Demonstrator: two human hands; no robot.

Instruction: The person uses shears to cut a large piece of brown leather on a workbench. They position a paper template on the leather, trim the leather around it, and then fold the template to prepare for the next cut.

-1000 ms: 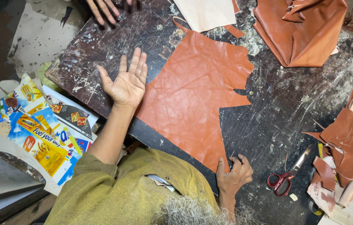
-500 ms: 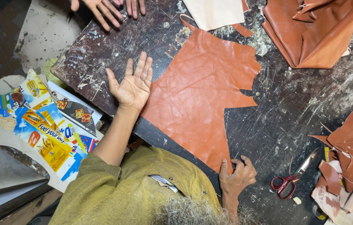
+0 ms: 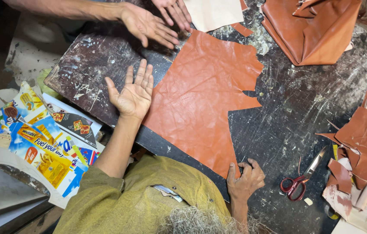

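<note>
A large orange-brown leather sheet point(image 3: 203, 97) with a jagged cut-out right edge lies flat on the scratched dark worktable point(image 3: 291, 112). My left hand point(image 3: 133, 93) is open, palm up and fingers spread, just off the sheet's left edge. With its fingers curled, my right hand point(image 3: 245, 180) sits at the sheet's lower corner, the thumb pressing on the leather tip. Another person's two hands point(image 3: 155, 21) reach in from the top left, fingertips at the sheet's upper left edge.
Red-handled scissors point(image 3: 301, 180) lie right of my right hand. Leather offcuts point(image 3: 361, 151) pile up at the right edge, folded brown leather point(image 3: 311, 28) at the top right, a pale piece point(image 3: 216, 13) at the top. Flattened colourful cartons point(image 3: 40, 138) lie left, below the table.
The other person's hands have come further in from the top left toward the sheet's upper edge. My left hand stays raised palm up; my right hand keeps its place at the corner.
</note>
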